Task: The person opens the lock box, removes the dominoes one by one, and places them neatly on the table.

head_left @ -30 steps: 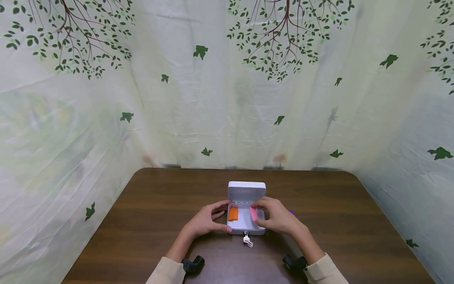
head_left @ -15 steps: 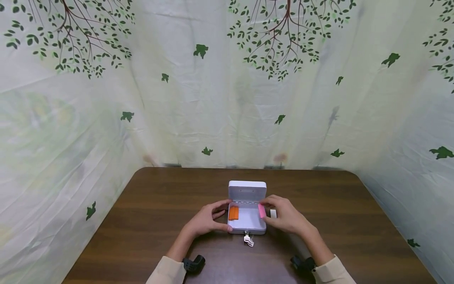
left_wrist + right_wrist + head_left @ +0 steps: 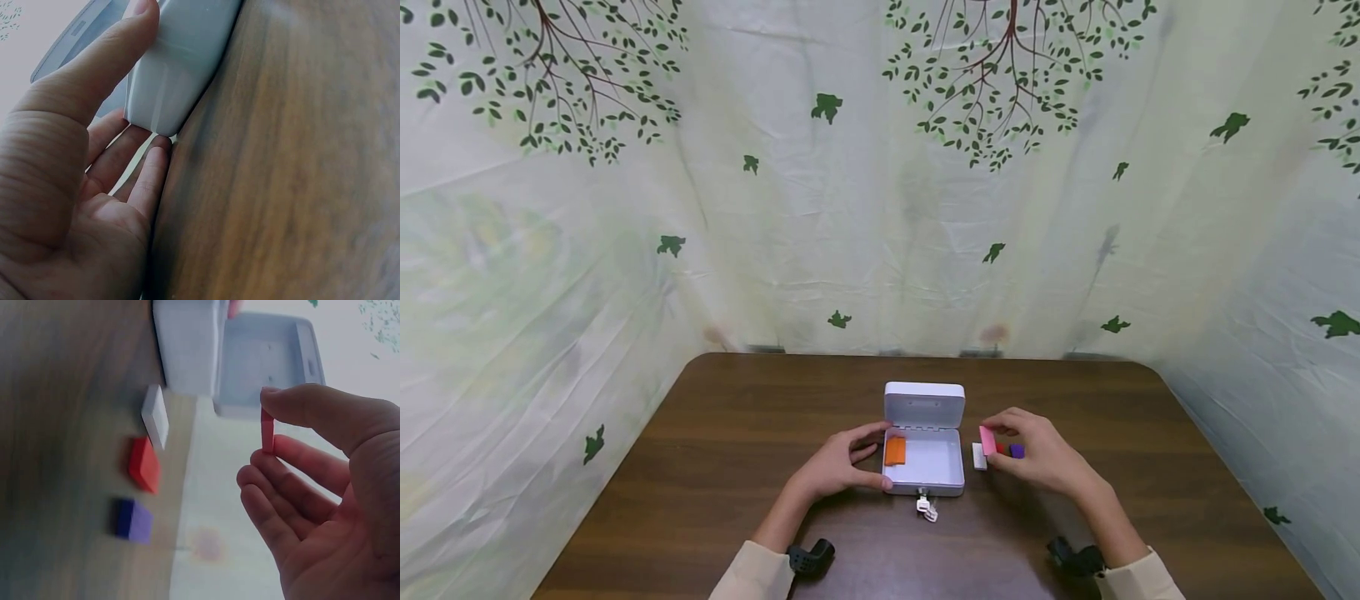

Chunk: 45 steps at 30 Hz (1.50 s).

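A small white box stands open on the brown table, its lid raised at the back. An orange piece lies inside at the left. My left hand holds the box's left side, thumb on the front wall of the box. To the right of the box, my right hand pinches a flat pink piece between thumb and fingers, clear of the table; the right wrist view shows the pink piece edge-on.
On the table just under my right hand lie a white block, a red block and a purple block. Keys hang from the box's front lock. A leaf-printed curtain closes in the table's far and side edges.
My right hand has carried the pink piece out of the box and rightward over the loose blocks. The left hand and box have stayed put.
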Tool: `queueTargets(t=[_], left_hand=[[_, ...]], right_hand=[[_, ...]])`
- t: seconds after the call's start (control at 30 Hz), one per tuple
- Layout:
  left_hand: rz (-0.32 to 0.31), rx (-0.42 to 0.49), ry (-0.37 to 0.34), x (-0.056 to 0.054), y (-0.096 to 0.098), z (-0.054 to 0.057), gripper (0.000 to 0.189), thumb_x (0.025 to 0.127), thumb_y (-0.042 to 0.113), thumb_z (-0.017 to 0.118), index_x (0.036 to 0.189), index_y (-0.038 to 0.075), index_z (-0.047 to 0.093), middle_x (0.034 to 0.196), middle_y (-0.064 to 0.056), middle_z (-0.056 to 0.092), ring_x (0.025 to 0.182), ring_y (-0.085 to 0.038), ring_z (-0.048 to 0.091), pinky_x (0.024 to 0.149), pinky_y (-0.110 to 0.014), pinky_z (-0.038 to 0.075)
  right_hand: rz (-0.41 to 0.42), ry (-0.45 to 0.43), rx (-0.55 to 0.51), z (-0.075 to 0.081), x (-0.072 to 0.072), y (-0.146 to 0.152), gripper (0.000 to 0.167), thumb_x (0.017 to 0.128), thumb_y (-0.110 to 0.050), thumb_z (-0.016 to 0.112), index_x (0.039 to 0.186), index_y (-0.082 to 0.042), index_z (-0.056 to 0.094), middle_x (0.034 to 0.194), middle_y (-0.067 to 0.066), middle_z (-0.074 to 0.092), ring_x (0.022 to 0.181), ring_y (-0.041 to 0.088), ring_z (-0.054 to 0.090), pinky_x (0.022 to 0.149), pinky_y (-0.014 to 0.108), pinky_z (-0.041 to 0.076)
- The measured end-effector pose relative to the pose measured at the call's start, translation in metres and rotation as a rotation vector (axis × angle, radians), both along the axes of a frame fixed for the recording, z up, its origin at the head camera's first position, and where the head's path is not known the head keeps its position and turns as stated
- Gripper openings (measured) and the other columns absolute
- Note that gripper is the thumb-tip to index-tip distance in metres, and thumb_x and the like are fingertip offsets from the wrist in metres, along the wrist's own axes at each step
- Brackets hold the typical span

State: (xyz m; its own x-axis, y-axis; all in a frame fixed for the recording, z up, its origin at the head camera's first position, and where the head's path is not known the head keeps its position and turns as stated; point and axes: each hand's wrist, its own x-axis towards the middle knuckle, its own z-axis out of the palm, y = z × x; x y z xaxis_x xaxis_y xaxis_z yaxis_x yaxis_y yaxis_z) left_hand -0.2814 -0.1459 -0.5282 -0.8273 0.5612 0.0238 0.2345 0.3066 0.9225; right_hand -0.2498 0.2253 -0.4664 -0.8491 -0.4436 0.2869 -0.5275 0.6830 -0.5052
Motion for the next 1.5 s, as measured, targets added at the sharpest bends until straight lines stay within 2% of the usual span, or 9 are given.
queueTargets(t=[0.13, 0.5, 0.77, 1.0, 1.5], left_hand=[[0.000, -0.001, -0.002, 0.000, 0.000, 0.000, 0.090, 0.077, 0.034, 0.093, 0.154, 0.024, 0.048, 0.161, 0.002, 0.044, 0.149, -0.021, 0.043, 0.116, -0.029, 0.044], [0.003, 0.010, -0.014, 0.000, 0.001, 0.001, 0.088, 0.078, 0.029, 0.093, 0.153, 0.023, 0.048, 0.161, 0.000, 0.044, 0.149, -0.023, 0.044, 0.119, -0.036, 0.043], [0.001, 0.015, -0.013, 0.001, 0.002, 0.003, 0.087, 0.078, 0.029, 0.093, 0.153, 0.023, 0.048, 0.161, 0.000, 0.044, 0.148, -0.023, 0.044, 0.119, -0.037, 0.042], [-0.001, 0.012, -0.009, 0.001, 0.002, 0.002, 0.087, 0.078, 0.028, 0.093, 0.153, 0.023, 0.048, 0.161, 0.000, 0.044, 0.149, -0.023, 0.044, 0.119, -0.036, 0.042], [0.003, 0.009, -0.008, -0.002, 0.002, -0.001, 0.088, 0.078, 0.029, 0.093, 0.153, 0.022, 0.048, 0.160, 0.000, 0.045, 0.148, -0.022, 0.044, 0.119, -0.035, 0.043]], right_hand=[[-0.020, 0.005, -0.004, 0.004, 0.000, 0.014, 0.043, 0.083, -0.018, 0.086, 0.122, -0.010, 0.071, 0.113, -0.002, 0.071, 0.102, 0.027, 0.070, 0.090, 0.047, 0.063], [-0.064, -0.034, 0.034, 0.005, 0.000, 0.042, 0.042, 0.084, -0.019, 0.086, 0.122, -0.010, 0.071, 0.115, 0.000, 0.071, 0.105, 0.029, 0.070, 0.093, 0.049, 0.062], [-0.053, -0.135, 0.072, -0.003, -0.004, 0.062, 0.042, 0.085, -0.026, 0.086, 0.121, -0.012, 0.070, 0.116, 0.000, 0.071, 0.107, 0.025, 0.068, 0.095, 0.050, 0.061], [-0.076, -0.215, 0.073, -0.013, -0.007, 0.069, 0.044, 0.084, -0.028, 0.086, 0.121, -0.012, 0.070, 0.117, 0.001, 0.071, 0.107, 0.024, 0.065, 0.094, 0.051, 0.059], [-0.099, -0.262, 0.064, -0.028, -0.010, 0.077, 0.043, 0.086, -0.024, 0.085, 0.123, -0.010, 0.069, 0.119, 0.004, 0.071, 0.111, 0.026, 0.067, 0.096, 0.053, 0.059]])
